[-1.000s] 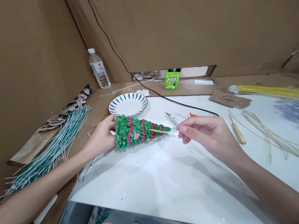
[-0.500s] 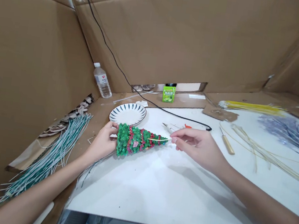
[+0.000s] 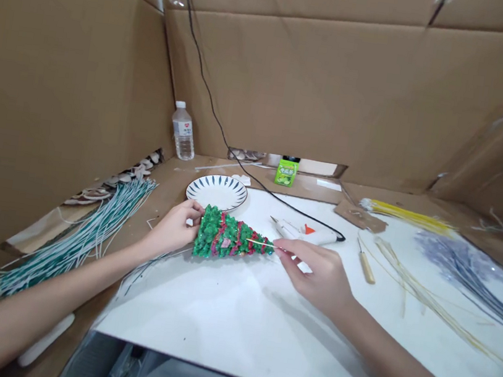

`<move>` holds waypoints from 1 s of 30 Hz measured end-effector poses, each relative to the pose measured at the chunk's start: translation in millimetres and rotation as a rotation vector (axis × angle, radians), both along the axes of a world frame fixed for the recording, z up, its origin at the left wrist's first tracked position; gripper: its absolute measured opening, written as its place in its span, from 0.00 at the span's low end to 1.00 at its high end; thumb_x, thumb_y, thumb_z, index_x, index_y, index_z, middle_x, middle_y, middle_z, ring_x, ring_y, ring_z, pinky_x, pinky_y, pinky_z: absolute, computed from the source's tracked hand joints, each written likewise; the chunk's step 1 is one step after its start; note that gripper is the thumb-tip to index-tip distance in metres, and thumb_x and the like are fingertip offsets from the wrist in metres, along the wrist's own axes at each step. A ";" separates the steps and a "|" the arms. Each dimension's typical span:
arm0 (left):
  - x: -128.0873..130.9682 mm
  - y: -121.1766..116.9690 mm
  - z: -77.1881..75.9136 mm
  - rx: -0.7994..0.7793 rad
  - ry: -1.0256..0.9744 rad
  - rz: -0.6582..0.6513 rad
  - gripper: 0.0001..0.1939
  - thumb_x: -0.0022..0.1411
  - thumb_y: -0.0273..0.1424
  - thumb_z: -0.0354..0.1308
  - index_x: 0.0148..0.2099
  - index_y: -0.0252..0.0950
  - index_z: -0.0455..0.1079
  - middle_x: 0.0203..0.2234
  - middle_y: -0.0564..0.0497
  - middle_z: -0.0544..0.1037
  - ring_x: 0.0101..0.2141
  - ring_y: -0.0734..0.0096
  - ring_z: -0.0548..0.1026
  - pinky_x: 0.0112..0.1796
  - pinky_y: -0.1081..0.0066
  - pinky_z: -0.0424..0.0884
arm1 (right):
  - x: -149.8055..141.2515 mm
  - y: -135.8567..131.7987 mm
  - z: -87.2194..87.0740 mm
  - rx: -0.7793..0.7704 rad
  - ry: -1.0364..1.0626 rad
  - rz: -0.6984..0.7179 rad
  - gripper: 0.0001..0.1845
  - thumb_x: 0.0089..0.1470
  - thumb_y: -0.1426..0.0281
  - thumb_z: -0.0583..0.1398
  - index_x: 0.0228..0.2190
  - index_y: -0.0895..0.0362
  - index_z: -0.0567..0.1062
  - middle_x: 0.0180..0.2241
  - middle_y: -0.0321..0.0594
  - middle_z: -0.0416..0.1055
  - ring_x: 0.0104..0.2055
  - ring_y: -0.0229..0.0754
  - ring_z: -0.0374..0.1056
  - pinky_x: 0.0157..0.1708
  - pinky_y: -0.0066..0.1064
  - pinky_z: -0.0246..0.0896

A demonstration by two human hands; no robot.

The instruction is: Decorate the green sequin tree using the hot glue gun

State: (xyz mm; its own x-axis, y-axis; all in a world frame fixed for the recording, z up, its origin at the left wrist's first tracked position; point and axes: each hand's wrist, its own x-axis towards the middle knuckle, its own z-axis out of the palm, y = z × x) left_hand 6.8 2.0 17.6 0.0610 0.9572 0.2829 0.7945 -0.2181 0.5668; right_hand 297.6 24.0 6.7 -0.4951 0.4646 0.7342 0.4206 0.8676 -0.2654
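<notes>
Sequined green-and-red cone tree (image 3: 228,242) lying on its side on the white tabletop (image 3: 232,323), just in front of the striped plate (image 3: 216,191); the left hand (image 3: 173,231) is closed around its broad base, and the right hand (image 3: 314,273) pinches what appears to be a thin pale stick (image 3: 259,242) laid along the tapered tip, though the fingertip contact is small and hard to resolve. A sideways pull on so slender a piece could snap it or loosen sequins. The glue gun (image 3: 302,232) lies just behind the right hand, where its nozzle, if hot, might be brushed.

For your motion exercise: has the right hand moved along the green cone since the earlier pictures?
Yes, slightly. Against the striped plate, the cone keeps its place, while the right hand has closed in toward the cone's tip, pinching the thin stick there.
</notes>
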 end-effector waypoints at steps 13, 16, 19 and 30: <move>-2.0 0.2 -10.7 0.033 0.014 -0.092 0.05 0.49 0.29 0.57 0.30 0.34 0.72 0.45 0.44 0.68 0.49 0.56 0.65 0.52 0.61 0.61 | -11.8 -0.6 -0.4 -0.243 0.020 -0.039 0.06 0.54 0.71 0.57 0.34 0.54 0.74 0.31 0.29 0.74 0.27 0.27 0.68 0.29 0.15 0.68; -0.4 -1.1 -10.7 0.025 -0.015 -0.131 0.03 0.49 0.26 0.57 0.29 0.33 0.71 0.50 0.42 0.65 0.53 0.54 0.61 0.55 0.59 0.57 | -14.9 -0.2 -6.3 -0.254 0.031 -0.032 0.07 0.54 0.71 0.57 0.34 0.53 0.75 0.31 0.29 0.74 0.27 0.27 0.68 0.29 0.16 0.68; 0.9 0.1 -11.6 0.000 -0.081 -0.154 0.04 0.50 0.24 0.55 0.30 0.32 0.70 0.50 0.42 0.66 0.53 0.55 0.62 0.55 0.59 0.58 | -17.6 0.2 -11.1 -0.330 0.043 -0.034 0.07 0.54 0.69 0.57 0.35 0.54 0.75 0.33 0.31 0.75 0.29 0.28 0.69 0.29 0.17 0.68; 4.4 4.4 -12.1 -0.040 -0.275 -0.268 0.11 0.50 0.21 0.54 0.37 0.31 0.73 0.48 0.45 0.69 0.46 0.61 0.69 0.49 0.65 0.65 | -19.8 -3.1 1.3 -0.773 0.108 -0.072 0.19 0.55 0.55 0.54 0.28 0.57 0.74 0.26 0.37 0.72 0.27 0.33 0.66 0.23 0.22 0.62</move>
State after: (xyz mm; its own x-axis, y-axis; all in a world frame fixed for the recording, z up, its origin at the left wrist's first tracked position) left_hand 11.1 6.4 5.5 0.2380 0.9282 0.2859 0.5297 -0.3708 0.7628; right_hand 277.8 21.0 7.9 -0.3890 0.8917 0.2314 0.4059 0.3914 -0.8259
